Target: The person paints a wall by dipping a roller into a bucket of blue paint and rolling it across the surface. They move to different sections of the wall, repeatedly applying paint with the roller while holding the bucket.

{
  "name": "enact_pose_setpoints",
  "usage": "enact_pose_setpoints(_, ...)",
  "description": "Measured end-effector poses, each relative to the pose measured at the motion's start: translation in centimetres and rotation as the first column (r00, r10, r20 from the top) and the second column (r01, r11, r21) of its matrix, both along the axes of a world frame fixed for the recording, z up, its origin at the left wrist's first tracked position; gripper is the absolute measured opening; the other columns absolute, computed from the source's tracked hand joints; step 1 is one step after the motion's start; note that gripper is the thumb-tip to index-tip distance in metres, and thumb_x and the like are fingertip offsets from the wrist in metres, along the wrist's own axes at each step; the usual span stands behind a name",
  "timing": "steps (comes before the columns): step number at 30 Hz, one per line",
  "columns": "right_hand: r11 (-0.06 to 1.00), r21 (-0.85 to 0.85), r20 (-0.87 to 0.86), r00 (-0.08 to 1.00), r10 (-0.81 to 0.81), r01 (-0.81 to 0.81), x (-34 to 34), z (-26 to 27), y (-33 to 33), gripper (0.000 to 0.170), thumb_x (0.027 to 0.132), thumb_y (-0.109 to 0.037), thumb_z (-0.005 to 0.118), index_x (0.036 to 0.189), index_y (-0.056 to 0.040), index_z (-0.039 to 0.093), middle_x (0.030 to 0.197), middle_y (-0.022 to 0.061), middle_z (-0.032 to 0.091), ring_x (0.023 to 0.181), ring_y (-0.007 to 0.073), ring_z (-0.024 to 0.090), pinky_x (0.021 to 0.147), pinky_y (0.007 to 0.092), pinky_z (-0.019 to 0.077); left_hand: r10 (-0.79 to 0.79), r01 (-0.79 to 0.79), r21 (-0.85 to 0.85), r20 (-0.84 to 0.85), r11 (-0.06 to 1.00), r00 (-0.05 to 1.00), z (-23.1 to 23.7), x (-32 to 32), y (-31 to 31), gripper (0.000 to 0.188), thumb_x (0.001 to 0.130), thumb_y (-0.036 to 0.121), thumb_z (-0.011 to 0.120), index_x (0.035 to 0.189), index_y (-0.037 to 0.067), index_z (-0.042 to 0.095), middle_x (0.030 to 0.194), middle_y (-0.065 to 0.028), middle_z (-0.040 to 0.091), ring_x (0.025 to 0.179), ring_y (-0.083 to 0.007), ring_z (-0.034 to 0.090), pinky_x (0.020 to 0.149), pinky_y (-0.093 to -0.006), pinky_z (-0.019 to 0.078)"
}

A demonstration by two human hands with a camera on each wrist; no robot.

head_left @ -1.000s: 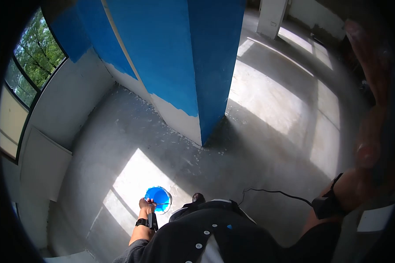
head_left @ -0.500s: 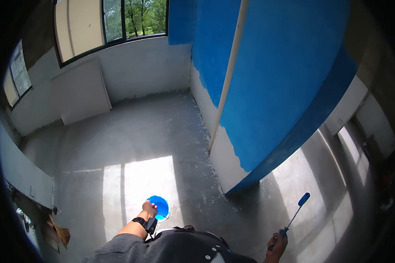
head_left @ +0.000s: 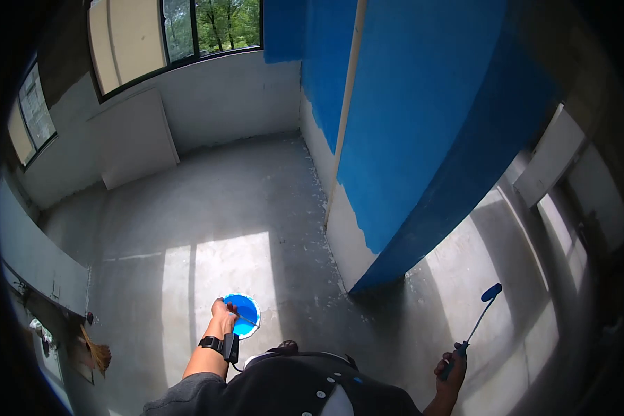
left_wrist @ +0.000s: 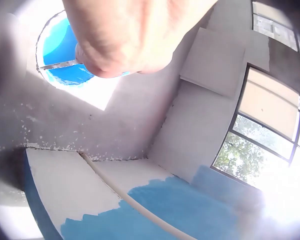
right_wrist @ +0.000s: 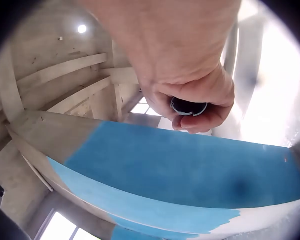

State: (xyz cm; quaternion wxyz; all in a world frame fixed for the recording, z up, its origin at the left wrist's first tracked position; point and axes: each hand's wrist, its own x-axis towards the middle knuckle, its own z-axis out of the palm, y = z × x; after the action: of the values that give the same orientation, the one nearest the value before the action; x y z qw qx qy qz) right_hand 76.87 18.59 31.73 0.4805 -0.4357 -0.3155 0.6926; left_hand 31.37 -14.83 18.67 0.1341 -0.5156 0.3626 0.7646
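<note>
In the head view, my left hand point(head_left: 223, 310) grips the thin wire handle point(head_left: 248, 320) of a bucket point(head_left: 258, 312) with blue paint inside. The left wrist view shows the back of this hand point(left_wrist: 125, 45) beside the bucket's rim point(left_wrist: 38, 55), with the handle crossing the opening. Out to the right, my right hand point(head_left: 453, 366) is curled round the grip of a paint roller point(head_left: 491, 292), whose blue sleeve points up and away from me. From the right wrist, only the dark butt end of the roller's grip point(right_wrist: 188, 106) shows inside my fist; its sleeve is hidden there.
Ahead stands a partly blue-painted pillar point(head_left: 409, 139), its lower part pale, with a pipe point(head_left: 347, 104) running up it. A board point(head_left: 135, 139) leans under the window point(head_left: 222, 28). A straw broom point(head_left: 97, 352) is at lower left. Sunlit concrete floor point(head_left: 222, 187) spreads around.
The head view has swung to the left. My right arm, raised at the right edge, has come down, and the roller is now in view. My left hand keeps its hold on the bucket's handle.
</note>
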Motion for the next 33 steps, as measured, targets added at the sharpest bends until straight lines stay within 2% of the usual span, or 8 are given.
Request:
enact_pose_setpoints(3, 0.999, 0.012, -0.037, 0.998, 0.045, -0.044, 0.8, -1.6, 0.1, 0.031, 0.075, -0.011, 0.048, 0.104, -0.0024, 0.039, 0.058, 0.0033, 0.042, 0.033, 0.0095, 0.035, 0.029, 0.0224, 0.0274, -0.116, 0.116, 0.004, 0.018, 0.993, 0.993, -0.7, 0.7, 0.4, 0.024, 0.082, 0.033, 0.044, 0.083, 0.009, 0.043, 0.065, -0.003, 0.046, 0.055, -0.0159, 0.045, 0.049, -0.0275, 0.0391)
enact_pose_setpoints(5, 0.986, -0.013, 0.253, 0.953, 0.167, -0.169, 1.6, -3.6, 0.6, 0.025, 0.075, -0.013, 0.049, 0.098, -0.0041, 0.043, 0.056, 0.0027, 0.041, 0.034, 0.0095, 0.036, 0.029, 0.0223, 0.0269, -0.081, 0.081, 0.024, 0.025, 0.996, 0.996, -1.0, 0.9, 0.9, 0.029, 0.08, 0.036, 0.043, 0.083, 0.007, 0.04, 0.065, -0.0042, 0.046, 0.061, -0.0191, 0.044, 0.057, -0.033, 0.0341)
enact_pose_setpoints(9, 0.968, 0.033, 0.36, 0.907, 0.219, -0.247, 2.7, -6.8, 0.2, 0.017, 0.077, -0.017, 0.051, 0.082, -0.002, 0.045, 0.05, 0.0012, 0.038, 0.031, 0.0097, 0.034, 0.028, 0.0243, 0.0266, -0.149, 0.147, 0.066, 0.024, 0.987, 0.989, 0.9, 3.1, 3.3, 0.026, 0.082, 0.034, 0.042, 0.082, 0.009, 0.039, 0.064, -0.0027, 0.044, 0.058, -0.0164, 0.042, 0.055, -0.0301, 0.0346)
enact_pose_setpoints(13, 0.952, -0.018, 0.287, 0.91, 0.299, -0.307, 3.4, -6.5, 1.8, 0.023, 0.08, -0.025, 0.05, 0.076, -0.003, 0.044, 0.049, 0.0009, 0.038, 0.032, 0.0096, 0.035, 0.028, 0.0249, 0.0276, -0.227, 0.227, 0.11, -0.016, 0.968, 0.974, 0.2, 2.7, 5.2, 0.027, 0.082, 0.036, 0.041, 0.083, 0.009, 0.038, 0.066, -0.0022, 0.045, 0.06, -0.016, 0.042, 0.057, -0.0306, 0.0343)
enact_pose_setpoints(17, 0.88, 0.225, 0.58, 0.783, 0.224, -0.418, 2.2, -6.3, 3.7, 0.036, 0.083, -0.037, 0.046, 0.07, -0.0035, 0.044, 0.05, 0.0008, 0.039, 0.034, 0.0099, 0.037, 0.031, 0.0255, 0.0306, -0.316, 0.31, 0.128, 0.025, 0.942, 0.949, 0.6, 3.5, 5.3, 0.029, 0.08, 0.038, 0.042, 0.075, 0.01, 0.043, 0.065, -0.0019, 0.046, 0.062, -0.0168, 0.042, 0.062, -0.0318, 0.0332)
enact_pose_setpoints(25, 0.873, 0.156, 0.462, 0.815, 0.349, -0.462, -6.9, -4.4, 7.3, 0.028, 0.082, -0.031, 0.049, 0.07, -0.0049, 0.047, 0.053, 0.0016, 0.044, 0.043, 0.0097, 0.042, 0.039, 0.0264, 0.0338, -0.207, 0.18, 0.161, 0.168, 0.97, 0.964, -1.5, 3.5, 7.1, 0.031, 0.079, 0.039, 0.046, 0.076, 0.009, 0.046, 0.068, -0.0033, 0.047, 0.064, -0.0161, 0.046, 0.062, -0.0302, 0.0358)
enact_pose_setpoints(27, 0.871, 0.088, 0.413, 0.814, 0.409, -0.483, -9.4, -2.8, 8.5, 0.025, 0.082, -0.026, 0.05, 0.072, -0.0025, 0.049, 0.055, 0.0032, 0.047, 0.049, 0.0114, 0.046, 0.045, 0.0292, 0.0368, -0.314, 0.309, 0.065, 0.089, 0.949, 0.945, -5.3, 2.6, 6.5, 0.029, 0.079, 0.038, 0.046, 0.076, 0.009, 0.046, 0.069, -0.003, 0.047, 0.063, -0.0156, 0.045, 0.06, -0.0306, 0.0364)
enact_pose_setpoints(33, 0.798, 0.479, 0.327, 0.918, 0.226, -0.367, -16.2, 2.2, 13.4, 0.019, 0.084, -0.019, 0.048, 0.077, -0.0015, 0.05, 0.058, 0.0057, 0.049, 0.053, 0.0122, 0.049, 0.049, 0.028, 0.0379, -0.353, 0.356, -0.109, 0.052, 0.928, 0.934, -10.7, 1.4, 7.4, 0.023, 0.08, 0.034, 0.044, 0.075, 0.013, 0.045, 0.069, -0.0006, 0.047, 0.064, -0.0141, 0.046, 0.056, -0.0285, 0.0345)
